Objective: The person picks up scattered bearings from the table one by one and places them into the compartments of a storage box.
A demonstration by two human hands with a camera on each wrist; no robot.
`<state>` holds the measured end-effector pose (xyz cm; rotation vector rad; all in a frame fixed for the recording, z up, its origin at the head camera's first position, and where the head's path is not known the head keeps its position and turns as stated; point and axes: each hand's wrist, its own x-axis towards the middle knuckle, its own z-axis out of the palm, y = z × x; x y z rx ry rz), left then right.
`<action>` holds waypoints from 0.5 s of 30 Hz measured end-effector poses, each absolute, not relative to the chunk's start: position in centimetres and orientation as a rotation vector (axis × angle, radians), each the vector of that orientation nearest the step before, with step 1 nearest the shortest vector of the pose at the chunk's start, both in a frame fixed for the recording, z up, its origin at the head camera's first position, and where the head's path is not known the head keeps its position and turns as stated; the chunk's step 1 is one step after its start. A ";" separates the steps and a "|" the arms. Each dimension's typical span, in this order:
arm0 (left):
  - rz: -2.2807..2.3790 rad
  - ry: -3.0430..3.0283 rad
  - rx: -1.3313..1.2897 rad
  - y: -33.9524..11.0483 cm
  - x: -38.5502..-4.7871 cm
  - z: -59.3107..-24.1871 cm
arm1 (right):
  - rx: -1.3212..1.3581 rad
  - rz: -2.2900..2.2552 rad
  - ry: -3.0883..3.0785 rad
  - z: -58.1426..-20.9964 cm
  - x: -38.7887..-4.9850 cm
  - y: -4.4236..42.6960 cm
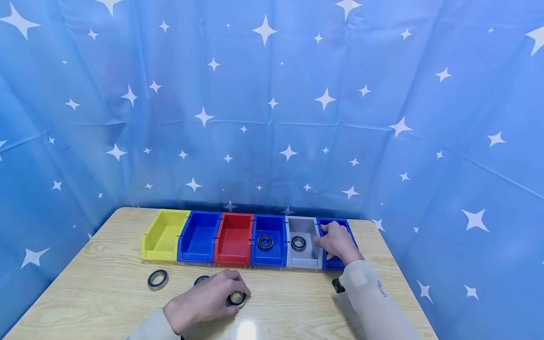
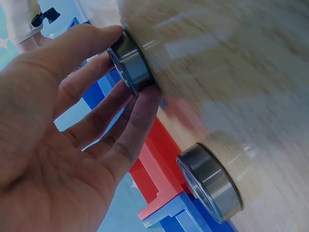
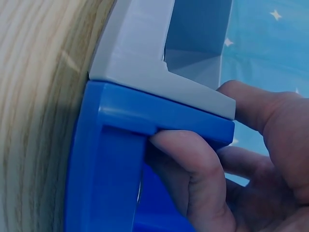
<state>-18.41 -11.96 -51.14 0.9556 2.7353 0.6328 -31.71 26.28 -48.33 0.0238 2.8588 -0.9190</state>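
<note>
My left hand [image 1: 210, 300] pinches a ball bearing [image 2: 133, 63] between thumb and fingertips, just above the wooden table in front of the bins. Another bearing [image 2: 210, 183] lies beside that hand, partly covered by it in the head view. My right hand [image 1: 338, 242] is at the rightmost blue bin [image 3: 113, 159]. Its loosely bent fingers dip into this bin, while the thumb lies over by the grey bin [image 3: 133, 46], so the shared wall runs between them. A thin metallic edge shows inside the blue bin, mostly hidden.
A third bearing [image 1: 158, 279] lies on the table [image 1: 106, 293] at left. Across the back stand a yellow bin [image 1: 159, 255], a blue bin [image 1: 195, 256], a red bin [image 1: 232, 258] and another blue bin [image 1: 268, 260]. That blue bin and the grey one each contain a bearing. Starry curtains [image 1: 263, 94] surround the table.
</note>
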 end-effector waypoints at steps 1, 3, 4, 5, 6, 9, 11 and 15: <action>0.636 2.733 0.959 -12.0 -18.5 -51.1 | 0.025 -0.920 2.859 -48.3 -31.7 26.3; 0.642 2.728 0.961 -11.9 -18.5 -51.1 | 0.028 -0.919 2.860 -48.3 -31.7 26.3; 0.646 2.725 0.963 -11.9 -18.6 -51.0 | 0.029 -0.921 2.860 -48.3 -31.7 26.3; 0.651 2.723 0.965 -11.9 -18.6 -51.0 | 0.029 -0.923 2.860 -48.3 -31.7 26.3; 0.654 2.721 0.967 -11.9 -18.6 -51.0 | 0.029 -0.925 2.861 -48.2 -31.7 26.3; 0.658 2.715 0.960 -11.9 -18.7 -50.9 | 0.032 -0.929 2.857 -48.3 -31.7 26.3; 0.661 2.714 0.953 -11.9 -18.7 -50.9 | 0.035 -0.930 2.854 -48.4 -31.7 26.3; 0.683 2.725 0.965 -11.9 -18.7 -51.0 | 0.034 -0.924 2.861 -48.5 -31.7 26.2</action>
